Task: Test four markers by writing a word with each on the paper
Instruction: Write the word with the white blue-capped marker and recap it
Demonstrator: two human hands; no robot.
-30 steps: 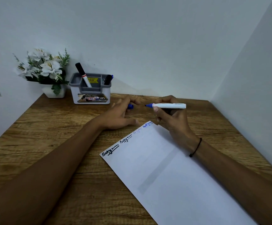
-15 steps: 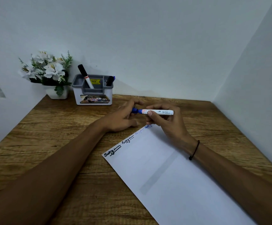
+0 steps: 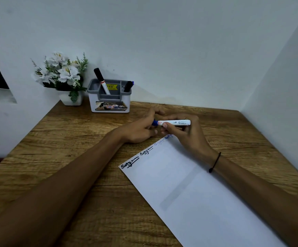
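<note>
A white sheet of paper point(image 3: 194, 189) lies slanted on the wooden desk. Along its top edge stand two black words and two blue ones. Just beyond the paper's far corner, my right hand point(image 3: 185, 136) holds a white blue marker point(image 3: 177, 122) level by its barrel. My left hand point(image 3: 141, 129) pinches the blue cap point(image 3: 155, 122), which sits on the marker's tip. A grey holder point(image 3: 110, 99) at the back carries a black-capped marker point(image 3: 102, 81) and two dark-capped markers point(image 3: 128, 86).
A white pot of white artificial flowers point(image 3: 62, 77) stands left of the holder in the corner. White walls close the desk at the back, left and right. Bare wood shows to the left of the paper.
The cap in my left hand and the marker in my right came together; the blue tip, bare a second ago, is now covered by the cap. The view shifted slightly.
</note>
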